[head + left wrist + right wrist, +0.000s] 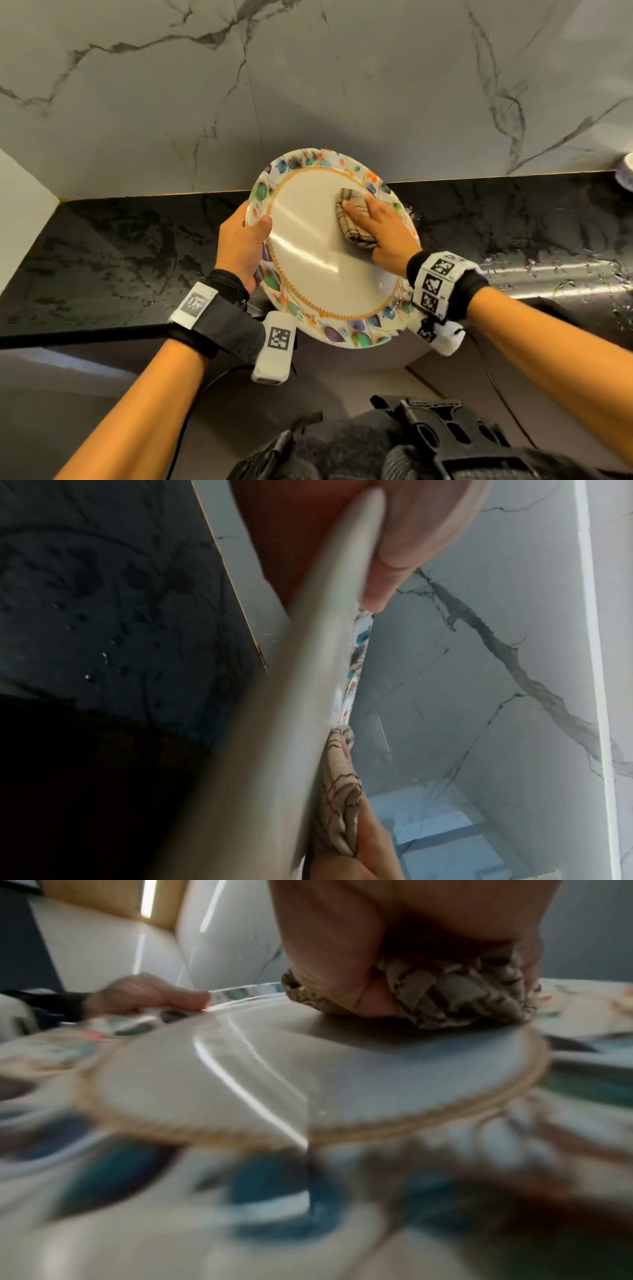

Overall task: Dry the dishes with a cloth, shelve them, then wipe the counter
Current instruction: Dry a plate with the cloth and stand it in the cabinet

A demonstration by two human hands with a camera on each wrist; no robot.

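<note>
A round plate [308, 260] with a white centre, a gold ring and a coloured leaf rim is held tilted above the counter's front edge. My left hand [245, 240] grips its left rim, thumb on the face and fingers behind. In the left wrist view the thumb [411, 547] pinches the plate [308, 669] edge-on. My right hand [380, 229] holds a bunched beige patterned cloth [352, 219] against the upper right of the plate's face. The right wrist view shows that cloth [462, 996] wadded under my right hand [359, 947] on the plate [222, 1074].
The black marble counter [137, 260] runs left to right below the plate, with water drops on its right part [548, 263]. A white marble backsplash [308, 85] rises behind it. A white and blue dish [627, 171] shows at the far right edge.
</note>
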